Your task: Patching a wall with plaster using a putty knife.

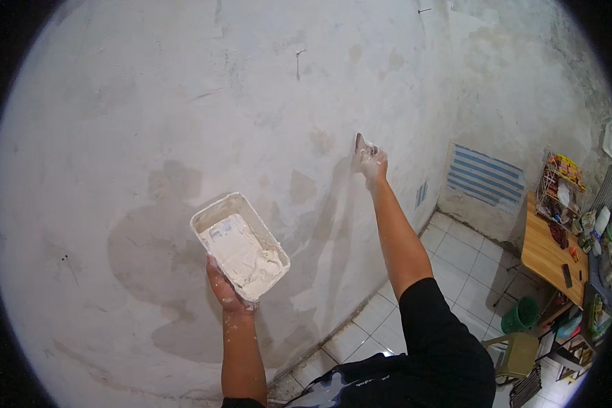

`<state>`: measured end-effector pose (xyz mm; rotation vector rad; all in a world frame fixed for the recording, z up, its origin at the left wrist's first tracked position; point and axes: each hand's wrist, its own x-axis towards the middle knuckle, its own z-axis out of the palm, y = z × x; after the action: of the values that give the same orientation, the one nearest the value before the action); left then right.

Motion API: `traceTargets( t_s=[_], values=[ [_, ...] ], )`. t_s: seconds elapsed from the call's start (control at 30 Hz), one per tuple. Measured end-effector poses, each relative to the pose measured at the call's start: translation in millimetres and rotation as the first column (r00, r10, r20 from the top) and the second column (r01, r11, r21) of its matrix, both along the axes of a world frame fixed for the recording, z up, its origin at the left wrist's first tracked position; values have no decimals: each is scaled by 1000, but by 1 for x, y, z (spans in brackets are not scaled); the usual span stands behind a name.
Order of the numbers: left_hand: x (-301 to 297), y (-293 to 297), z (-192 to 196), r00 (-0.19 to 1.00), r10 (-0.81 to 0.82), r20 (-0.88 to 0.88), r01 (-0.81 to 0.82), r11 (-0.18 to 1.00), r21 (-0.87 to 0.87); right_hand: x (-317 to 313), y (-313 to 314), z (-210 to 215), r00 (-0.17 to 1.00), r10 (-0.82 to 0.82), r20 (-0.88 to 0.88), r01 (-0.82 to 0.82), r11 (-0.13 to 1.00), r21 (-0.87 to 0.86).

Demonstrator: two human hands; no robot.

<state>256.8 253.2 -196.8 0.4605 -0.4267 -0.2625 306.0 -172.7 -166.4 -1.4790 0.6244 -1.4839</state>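
Observation:
My left hand (226, 284), spotted with white, supports a white rectangular tub (200, 224) from below and from its left side. Thick off-white putty (241, 251) fills much of it, smooth in the middle and lumpy toward the near right corner. My right arm reaches out to the wall (251, 136), where my right hand (372, 165), smeared with white, is closed around a putty knife (359, 141). The knife's dark blade is at the wall surface; its handle is mostly hidden by my fingers. Damp-looking grey and tan patches mark the wall.
A nail (298, 61) sticks out of the wall higher up. Blue-striped material (486, 175) covers part of the adjoining wall. At right stand a wooden table (547, 248) with a wire rack (556, 187), a green bin (521, 315) and a chair (515, 353) on white floor tiles (466, 265).

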Motion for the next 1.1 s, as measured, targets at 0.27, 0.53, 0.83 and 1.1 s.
traceTargets(
  t_s=[0.27, 0.53, 0.83, 1.1],
  values=[
    [-3, 5, 0, 997, 78, -8, -78, 996, -47, -9, 98, 15, 984, -141, -110, 66, 858, -509],
    [15, 6, -6, 1000, -3, -18, 3, 999, -46, -40, 165, -30, 884, 295, -363, -467, 604, -646],
    [-7, 3, 13, 999, -47, -24, 49, 995, 89, -134, 248, 26, 561, 780, 276, -806, 591, -30],
    [-4, 0, 15, 997, 65, 44, -71, 987, 146, -135, 283, -7, 790, 609, 74, -596, 791, -138]
  ],
)
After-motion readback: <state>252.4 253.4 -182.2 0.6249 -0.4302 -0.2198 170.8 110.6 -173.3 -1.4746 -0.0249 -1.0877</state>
